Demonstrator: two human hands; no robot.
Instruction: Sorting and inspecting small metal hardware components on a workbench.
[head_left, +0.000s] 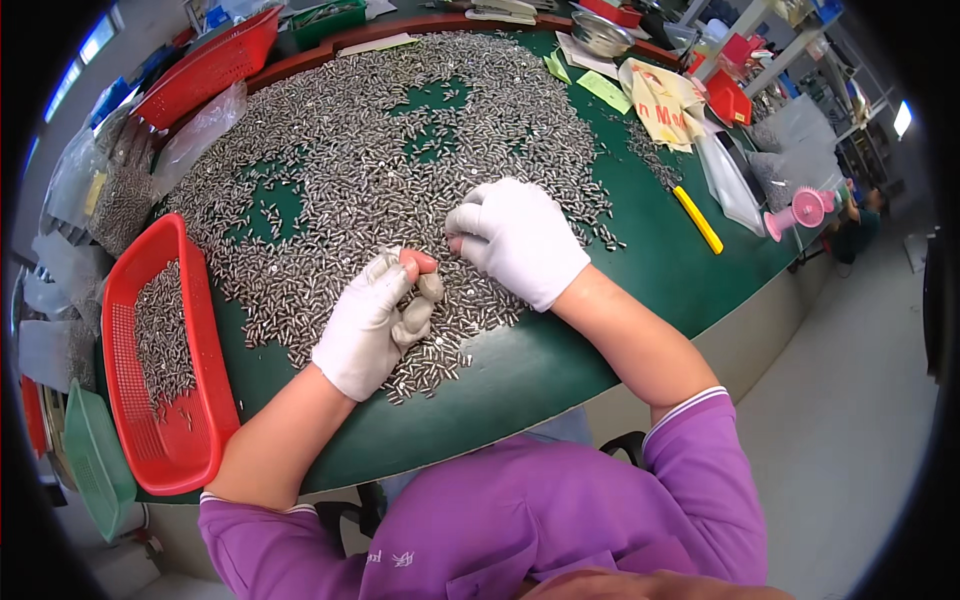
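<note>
A thick spread of small, short silver metal pins (330,150) covers much of the green tabletop (540,365). Over its near part my left hand (375,320), in a white glove with bare fingertips, is closed with its fingers curled inward. The glove's fingers look grey and soiled. Just to the right, my right hand (520,240), also in a white glove, has its fingers bent down and drawn together above the pins. The two hands are close but apart. Whatever either holds is hidden or too small to name.
At left stands a red plastic basket (215,400) with more pins, beside a green basket (90,450). Another red basket (210,65) sits at the back left. On the right lie a yellow-handled tool (697,220), a printed cloth bag (660,100) and a pink handheld fan (800,210).
</note>
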